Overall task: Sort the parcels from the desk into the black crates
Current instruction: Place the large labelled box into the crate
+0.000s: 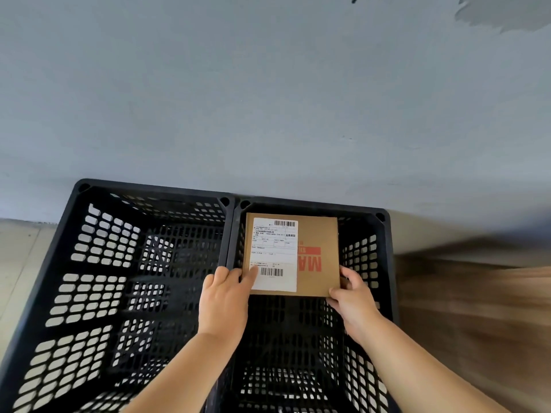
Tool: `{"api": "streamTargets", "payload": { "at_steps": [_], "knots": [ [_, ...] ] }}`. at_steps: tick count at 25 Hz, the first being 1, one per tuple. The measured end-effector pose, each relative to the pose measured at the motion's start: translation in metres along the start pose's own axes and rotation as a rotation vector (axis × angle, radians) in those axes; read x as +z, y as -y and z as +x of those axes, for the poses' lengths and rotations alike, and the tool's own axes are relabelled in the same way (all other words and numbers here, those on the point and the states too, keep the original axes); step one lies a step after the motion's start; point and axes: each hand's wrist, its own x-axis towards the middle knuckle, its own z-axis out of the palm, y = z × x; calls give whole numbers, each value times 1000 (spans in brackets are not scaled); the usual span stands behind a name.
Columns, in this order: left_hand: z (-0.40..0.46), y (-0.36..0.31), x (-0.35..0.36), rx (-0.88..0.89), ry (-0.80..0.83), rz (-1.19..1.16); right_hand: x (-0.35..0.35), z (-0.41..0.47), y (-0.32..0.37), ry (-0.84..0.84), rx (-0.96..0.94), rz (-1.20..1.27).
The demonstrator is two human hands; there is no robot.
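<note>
A flat brown cardboard parcel (pixel 316 251) with a white shipping label and red print is held over the far end of the right black crate (pixel 384 263). My left hand (pixel 223 299) grips its near left corner, thumb on the label. At the near right corner my right hand (pixel 353 302) grips the parcel, fingers curled round the edge. The left black crate (pixel 74 234) stands beside it, with no parcel seen inside.
Both crates stand side by side against a grey-blue wall (pixel 268 99). A brown wooden surface (pixel 477 308), blurred, lies to the right of the crates. Pale floor tiles (pixel 18 248) show at the left.
</note>
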Motion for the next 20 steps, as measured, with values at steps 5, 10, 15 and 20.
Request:
{"api": "streamTargets", "payload": {
  "at_steps": [5,10,15,20],
  "knots": [
    [-2,-3,4,52,-9,62,-5,-1,-5,22,-38,-73],
    [4,-6,-7,33,189,67,-9,-17,2,-3,-159,-320],
    [0,-18,-42,-17,218,-25,-24,-61,6,-42,-143,-264],
    [-15,-44,-104,17,146,-307,-51,-132,25,-61,-184,-244]
  ]
}}
